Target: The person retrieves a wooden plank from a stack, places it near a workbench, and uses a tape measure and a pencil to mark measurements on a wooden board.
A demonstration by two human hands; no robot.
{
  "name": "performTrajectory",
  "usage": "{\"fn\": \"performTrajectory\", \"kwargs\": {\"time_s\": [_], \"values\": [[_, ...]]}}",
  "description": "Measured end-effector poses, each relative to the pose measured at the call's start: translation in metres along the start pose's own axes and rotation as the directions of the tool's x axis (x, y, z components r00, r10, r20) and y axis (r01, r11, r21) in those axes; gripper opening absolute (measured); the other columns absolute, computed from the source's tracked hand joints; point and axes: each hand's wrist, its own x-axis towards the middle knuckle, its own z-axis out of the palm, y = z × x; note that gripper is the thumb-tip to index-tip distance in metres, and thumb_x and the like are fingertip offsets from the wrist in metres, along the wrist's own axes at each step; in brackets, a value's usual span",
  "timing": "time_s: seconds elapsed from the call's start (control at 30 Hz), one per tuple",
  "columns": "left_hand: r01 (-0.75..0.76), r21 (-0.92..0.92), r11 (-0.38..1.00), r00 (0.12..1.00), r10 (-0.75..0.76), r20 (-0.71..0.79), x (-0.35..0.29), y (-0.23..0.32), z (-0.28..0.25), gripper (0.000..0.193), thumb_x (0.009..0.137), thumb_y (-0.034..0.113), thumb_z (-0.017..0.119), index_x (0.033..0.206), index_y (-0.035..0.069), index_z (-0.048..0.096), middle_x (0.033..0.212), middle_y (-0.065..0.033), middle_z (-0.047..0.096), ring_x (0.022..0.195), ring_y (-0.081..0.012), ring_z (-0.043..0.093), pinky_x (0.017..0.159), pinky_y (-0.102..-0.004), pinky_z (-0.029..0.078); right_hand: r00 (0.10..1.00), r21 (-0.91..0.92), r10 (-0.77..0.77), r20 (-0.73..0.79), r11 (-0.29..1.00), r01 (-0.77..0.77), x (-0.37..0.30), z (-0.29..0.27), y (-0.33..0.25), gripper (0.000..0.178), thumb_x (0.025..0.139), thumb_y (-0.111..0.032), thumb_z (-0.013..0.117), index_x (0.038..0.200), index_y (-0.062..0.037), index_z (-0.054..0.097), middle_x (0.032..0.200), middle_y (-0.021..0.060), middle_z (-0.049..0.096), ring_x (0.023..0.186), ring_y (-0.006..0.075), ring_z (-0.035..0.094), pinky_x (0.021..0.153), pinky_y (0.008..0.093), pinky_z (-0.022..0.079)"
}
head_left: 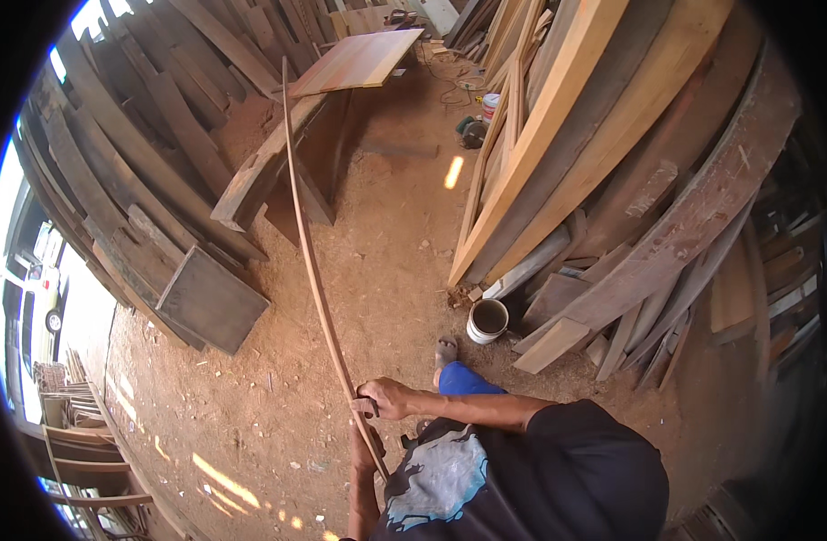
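Observation:
A long, thin wooden strip (pixel 316 281) slants from my torso up and away to the far left. My left hand (pixel 366 448) is closed round its near end, close to my body. Just beyond it, my right hand (pixel 386 398) is closed at the strip, with a small brown piece (pixel 364 408) under its fingers against the wood. That piece is too small to tell its kind. Past my hands, the strip crosses in front of a thick wooden beam (pixel 251 185), and its far end is near a pale wooden panel (pixel 358 61).
Boards lean in rows along the left (pixel 116 180) and right (pixel 603 135) sides. A white bucket (pixel 487 321) stands on the dusty floor (pixel 377 261) by my bare foot (pixel 446 349). A dark square panel (pixel 213 300) leans at left. A green power tool (pixel 471 132) lies farther off.

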Motion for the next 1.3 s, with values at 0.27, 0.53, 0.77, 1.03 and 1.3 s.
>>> {"fn": "performTrajectory", "kwargs": {"time_s": [0.27, 0.53, 0.77, 1.03, 1.3], "values": [[-0.351, 0.386, 0.853, 0.936, 0.329, 0.124, 0.118, 0.114, 0.046, 0.068, 0.103, 0.058, 0.026, 0.133, 0.004, 0.053, 0.121, -0.0104, 0.060, 0.110, -0.0180, 0.054, 0.098, -0.0332, 0.042, 0.997, -0.105, 0.018, 0.076, 0.994, -0.010, 0.103, -0.130, 0.020, 0.052, 0.097, -0.043, 0.055, 0.074, 0.0026, 0.068, 0.069, 0.0204, 0.066, 0.066, 0.0322, 0.068, 0.062, 0.0421, 0.051], [-0.081, 0.544, 0.835, 0.982, 0.159, -0.097, 0.231, 0.230, 0.105, 0.080, 0.098, 0.063, 0.034, 0.137, -0.005, 0.049, 0.129, -0.0227, 0.058, 0.118, -0.0274, 0.055, 0.101, -0.0386, 0.043, 0.974, -0.142, 0.227, -0.007, 0.964, -0.226, 0.211, -0.252, 0.049, 0.048, 0.094, -0.040, 0.053, 0.077, -0.0001, 0.071, 0.075, 0.0186, 0.070, 0.072, 0.0305, 0.070, 0.069, 0.0409, 0.054], [-0.061, 0.609, 0.791, 0.967, 0.197, -0.159, 0.272, 0.338, 0.208, 0.079, 0.098, 0.063, 0.036, 0.136, -0.005, 0.050, 0.129, -0.0207, 0.058, 0.116, -0.0283, 0.056, 0.099, -0.0375, 0.044, 0.957, -0.173, 0.180, -0.227, 0.960, -0.221, 0.284, -0.322, 0.085, 0.048, 0.093, -0.041, 0.053, 0.080, 0.0020, 0.068, 0.074, 0.0216, 0.068, 0.074, 0.0338, 0.069, 0.068, 0.0435, 0.052], [-0.119, 0.494, 0.861, 0.979, 0.186, -0.087, 0.450, 0.400, 0.189, 0.061, 0.099, 0.060, 0.038, 0.100, 0.005, 0.063, 0.073, 0.0011, 0.052, 0.065, -0.0118, 0.047, 0.057, -0.0290, 0.041, 0.975, -0.209, 0.182, -0.130, 0.956, -0.207, 0.388, -0.422, 0.133, 0.040, 0.087, -0.038, 0.058, 0.077, -0.0001, 0.066, 0.074, 0.0254, 0.065, 0.071, 0.0387, 0.067, 0.066, 0.0476, 0.049], [-0.107, 0.543, 0.833, 0.992, 0.125, 0.003, 0.608, 0.549, 0.262, 0.083, 0.095, 0.067, 0.042, 0.132, -0.007, 0.054, 0.118, -0.0151, 0.063, 0.107, -0.0228, 0.055, 0.092, -0.0376, 0.045, 0.783, 0.147, 0.201, -0.589, 0.979, -0.141, 0.438, -0.599, 0.178, 0.025, 0.095, -0.022, 0.055, 0.091, 0.0003, 0.064, 0.077, 0.0117, 0.067, 0.062, 0.0210, 0.068, 0.059, 0.0352, 0.053]]}}
